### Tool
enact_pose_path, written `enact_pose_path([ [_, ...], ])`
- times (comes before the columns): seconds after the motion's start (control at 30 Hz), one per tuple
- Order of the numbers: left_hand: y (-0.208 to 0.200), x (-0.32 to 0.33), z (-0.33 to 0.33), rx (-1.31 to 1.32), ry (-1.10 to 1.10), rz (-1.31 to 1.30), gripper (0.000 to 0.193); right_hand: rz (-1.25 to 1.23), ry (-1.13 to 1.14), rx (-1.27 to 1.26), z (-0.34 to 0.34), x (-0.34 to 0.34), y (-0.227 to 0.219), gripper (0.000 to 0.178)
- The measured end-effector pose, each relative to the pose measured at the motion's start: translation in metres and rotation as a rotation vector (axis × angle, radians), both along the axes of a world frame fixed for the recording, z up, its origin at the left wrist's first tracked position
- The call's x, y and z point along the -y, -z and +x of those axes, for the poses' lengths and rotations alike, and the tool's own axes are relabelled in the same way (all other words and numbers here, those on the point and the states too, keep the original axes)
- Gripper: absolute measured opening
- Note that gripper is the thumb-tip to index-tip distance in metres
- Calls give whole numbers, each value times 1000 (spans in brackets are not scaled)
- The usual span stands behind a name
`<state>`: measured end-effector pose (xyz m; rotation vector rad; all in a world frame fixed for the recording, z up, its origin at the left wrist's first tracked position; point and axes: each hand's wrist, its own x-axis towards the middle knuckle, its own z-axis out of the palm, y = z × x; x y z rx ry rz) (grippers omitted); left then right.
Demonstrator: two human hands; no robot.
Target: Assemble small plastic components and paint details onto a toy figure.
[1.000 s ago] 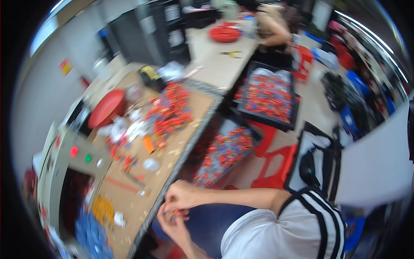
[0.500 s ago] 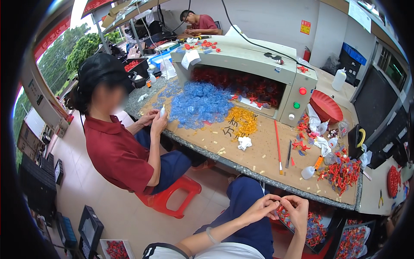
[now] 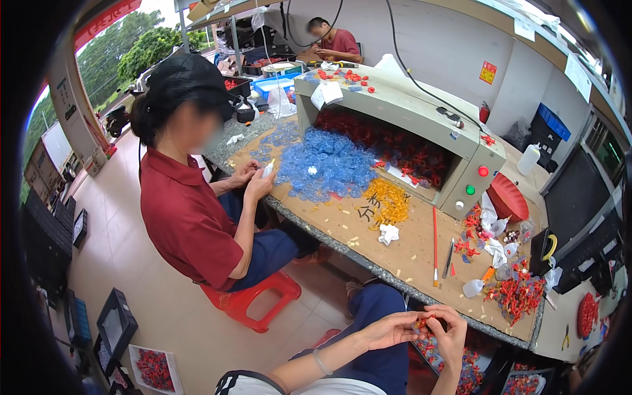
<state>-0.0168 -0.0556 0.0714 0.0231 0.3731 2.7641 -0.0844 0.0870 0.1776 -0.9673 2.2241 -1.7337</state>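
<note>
Above my lap, in front of the bench's near edge, my left hand (image 3: pixel 388 331) and my right hand (image 3: pixel 450 331) meet fingertip to fingertip. Between them is a small red and yellow plastic piece (image 3: pixel 422 323), mostly covered by the fingers, so its exact shape does not show. Both hands are closed on it. Just below and behind them, a tray of red and blue plastic pieces (image 3: pixel 469 372) is partly hidden by my right wrist. On the bench nearest my hands lie a white squeeze bottle (image 3: pixel 473 288) and a heap of red star-shaped parts (image 3: pixel 520 299).
A co-worker (image 3: pixel 191 204) on a red stool (image 3: pixel 250 304) holds a small white bottle (image 3: pixel 267 170) at left. Blue pieces (image 3: pixel 326 161) and yellow pieces (image 3: pixel 393 201) lie before a beige machine (image 3: pixel 401 105). A red-handled brush (image 3: pixel 435 247) and tweezers (image 3: pixel 449 257) lie nearby.
The view has shifted, so the bench sits further right and lower. My fingers have turned, and the red and yellow piece now shows between them.
</note>
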Motion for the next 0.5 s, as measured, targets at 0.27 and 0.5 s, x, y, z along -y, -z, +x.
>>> enact_pose_path([
  [0.27,-20,3,12,-45,-235,-231,49,-23,35,59,11,8,-9,15],
  [0.5,-46,4,16,-35,-456,-510,43,-64,83,91,10,8,-9,14],
])
